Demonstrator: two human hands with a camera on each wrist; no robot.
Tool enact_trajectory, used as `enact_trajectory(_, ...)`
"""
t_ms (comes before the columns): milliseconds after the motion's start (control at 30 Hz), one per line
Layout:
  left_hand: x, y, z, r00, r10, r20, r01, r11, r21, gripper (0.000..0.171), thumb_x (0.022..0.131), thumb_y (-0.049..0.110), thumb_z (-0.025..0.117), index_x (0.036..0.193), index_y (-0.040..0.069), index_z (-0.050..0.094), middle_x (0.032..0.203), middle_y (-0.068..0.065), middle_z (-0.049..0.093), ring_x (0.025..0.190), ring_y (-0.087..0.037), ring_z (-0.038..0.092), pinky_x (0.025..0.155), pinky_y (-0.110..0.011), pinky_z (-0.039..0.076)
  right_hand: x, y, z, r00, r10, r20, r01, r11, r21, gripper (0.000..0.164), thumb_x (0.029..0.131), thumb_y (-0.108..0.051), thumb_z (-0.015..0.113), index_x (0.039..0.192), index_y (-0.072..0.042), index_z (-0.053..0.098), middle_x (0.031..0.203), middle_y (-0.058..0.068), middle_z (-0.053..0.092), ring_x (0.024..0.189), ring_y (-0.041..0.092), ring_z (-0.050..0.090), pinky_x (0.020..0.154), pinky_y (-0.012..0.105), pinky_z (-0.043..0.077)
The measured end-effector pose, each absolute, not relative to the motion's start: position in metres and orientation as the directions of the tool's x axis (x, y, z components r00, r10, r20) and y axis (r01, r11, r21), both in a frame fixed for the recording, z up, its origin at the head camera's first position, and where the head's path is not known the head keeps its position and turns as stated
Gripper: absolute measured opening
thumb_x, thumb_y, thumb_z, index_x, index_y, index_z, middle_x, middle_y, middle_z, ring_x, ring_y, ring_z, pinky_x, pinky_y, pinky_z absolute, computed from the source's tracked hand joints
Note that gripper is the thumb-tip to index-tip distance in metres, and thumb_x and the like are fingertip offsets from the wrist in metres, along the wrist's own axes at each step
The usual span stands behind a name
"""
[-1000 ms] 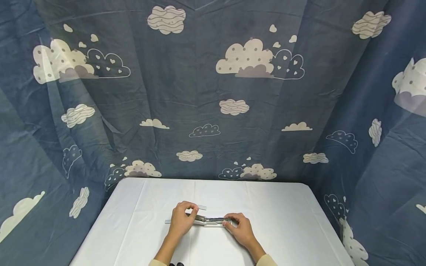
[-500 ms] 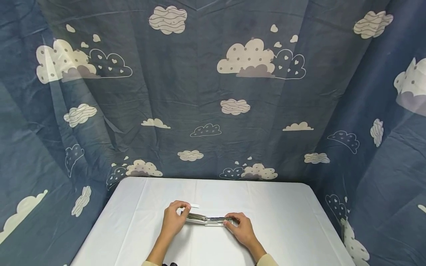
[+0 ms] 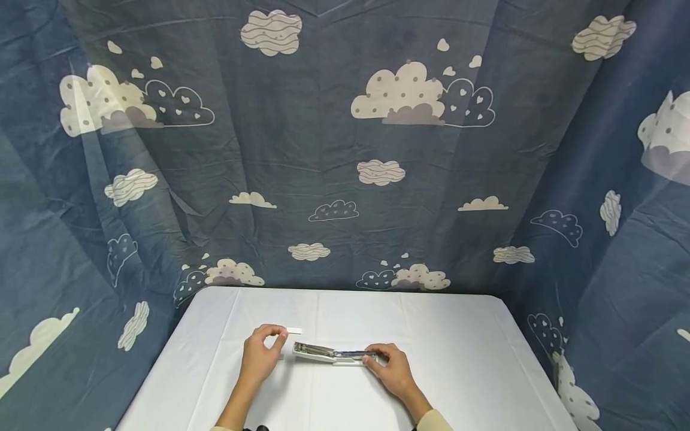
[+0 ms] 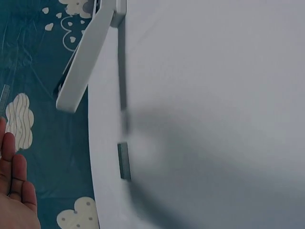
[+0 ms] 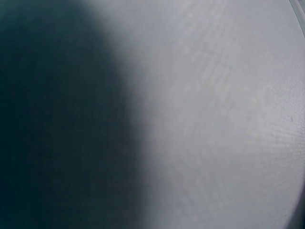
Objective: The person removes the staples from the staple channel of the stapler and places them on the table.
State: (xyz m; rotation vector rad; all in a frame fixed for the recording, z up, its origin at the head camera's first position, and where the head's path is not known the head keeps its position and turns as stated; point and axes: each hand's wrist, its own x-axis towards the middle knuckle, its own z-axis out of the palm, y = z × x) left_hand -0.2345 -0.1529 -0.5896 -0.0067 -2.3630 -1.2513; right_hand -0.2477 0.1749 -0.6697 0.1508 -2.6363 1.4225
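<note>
An opened white stapler (image 3: pixel 315 353) with a metal inside lies across the middle of the table in the head view. My right hand (image 3: pixel 395 370) grips its right end between thumb and fingers. Left of the stapler, my left hand (image 3: pixel 260 354) pinches a short staple strip (image 3: pixel 293 330) above the table, apart from the stapler. A second grey staple strip (image 4: pixel 124 161) rests on the white tabletop, below the stapler's raised part (image 4: pixel 83 67) in the left wrist view. The right wrist view is blurred and shows neither the hand nor the stapler clearly.
The table has a white cover (image 3: pixel 458 359). A dark blue curtain (image 3: pixel 323 137) with cloud prints surrounds its back and sides. Small dark round objects (image 3: pixel 262 428) show at the bottom edge, near the left forearm.
My left hand has moved left, away from the stapler, carrying the staple strip. The stapler's left end is now uncovered. My right hand has stayed on the stapler.
</note>
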Motion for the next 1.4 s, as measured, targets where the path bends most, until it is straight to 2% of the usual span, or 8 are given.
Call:
enact_trajectory(300,-0.229,-0.181,-0.595,-0.912,-0.255,0.322,0.116,0.593,0.797,0.003,0.091,0.015,0.077,0.091,0.013,0.079,0.098,0.001,0.076,0.099,-0.020,0.064,0.093,-0.044,0.048,-0.248,0.177,-0.673,-0.985,-0.029,0.173,-0.159,0.554,-0.817,0.021,0.084,-0.033,0.085,0.102,-0.026,0.078,0.104,-0.009,0.074,0.104,0.015,0.063,0.101,0.041,0.053)
enact_trajectory(700,-0.228,-0.212,-0.596,-0.898,-0.321,0.302,0.050,0.607,0.793,0.004,0.090,0.013,0.077,0.090,0.013,0.080,0.100,-0.003,0.077,0.098,-0.020,0.064,0.091,-0.040,0.046,-0.246,0.177,-0.674,-0.985,-0.024,0.171,-0.155,0.556,-0.817,0.021,0.085,-0.034,0.084,0.103,-0.025,0.077,0.105,-0.009,0.073,0.106,0.016,0.064,0.103,0.044,0.052)
enact_trajectory(1100,-0.223,-0.232,-0.609,-0.921,-0.320,0.221,-0.033,0.631,0.775,0.009,0.092,0.017,0.075,0.095,0.010,0.079,0.106,-0.011,0.075,0.104,-0.031,0.066,0.094,-0.050,0.046,-0.247,0.175,-0.673,-0.983,-0.021,0.181,-0.162,0.553,-0.817,0.021,0.085,-0.034,0.084,0.102,-0.024,0.078,0.106,-0.008,0.074,0.105,0.015,0.064,0.104,0.042,0.053)
enact_trajectory(1400,-0.222,-0.243,-0.623,-0.917,-0.351,0.191,-0.087,0.641,0.763,0.010,0.091,0.017,0.075,0.094,0.008,0.079,0.102,-0.013,0.075,0.101,-0.033,0.066,0.091,-0.048,0.046,-0.248,0.174,-0.673,-0.976,-0.017,0.218,-0.187,0.579,-0.793,0.020,0.085,-0.032,0.084,0.102,-0.024,0.078,0.104,-0.007,0.075,0.102,0.013,0.065,0.099,0.040,0.054)
